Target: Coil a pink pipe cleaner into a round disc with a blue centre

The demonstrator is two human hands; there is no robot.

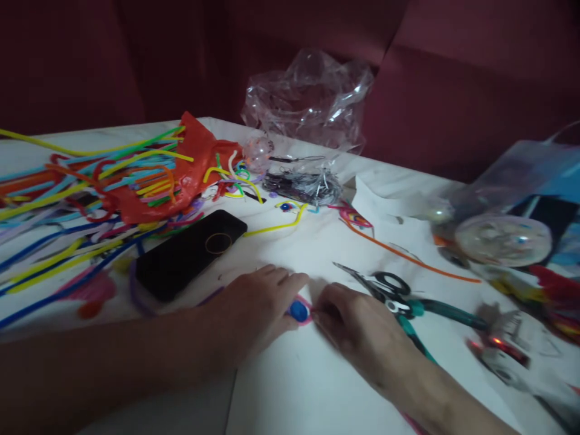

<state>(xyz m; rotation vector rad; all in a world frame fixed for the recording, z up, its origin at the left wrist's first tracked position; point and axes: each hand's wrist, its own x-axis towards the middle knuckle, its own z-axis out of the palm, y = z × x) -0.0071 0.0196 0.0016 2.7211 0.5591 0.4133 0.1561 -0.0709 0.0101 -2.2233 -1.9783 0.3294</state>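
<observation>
A small coil of pipe cleaner (298,312), blue in the middle with white and a pink edge, lies between my two hands low over the white table. My left hand (260,302) is closed around its left side, thumb below and fingers above. At the coil's right edge, my right hand (347,317) is curled in a pinch on the pink rim; its fingertips are partly hidden. Just past the right hand lie scissors with black handles (392,287) and green-handled pliers (448,313). A black phone (193,254) rests beyond my left forearm.
Many colourful pipe cleaners (90,181) spill from a red wrapper (194,157) at left. Behind are a clear plastic bag (312,96) and a bundle of silvery wires (303,186). An orange pipe cleaner (417,260), a finished eye-like coil (286,206) and an oval clear container (502,240) lie around.
</observation>
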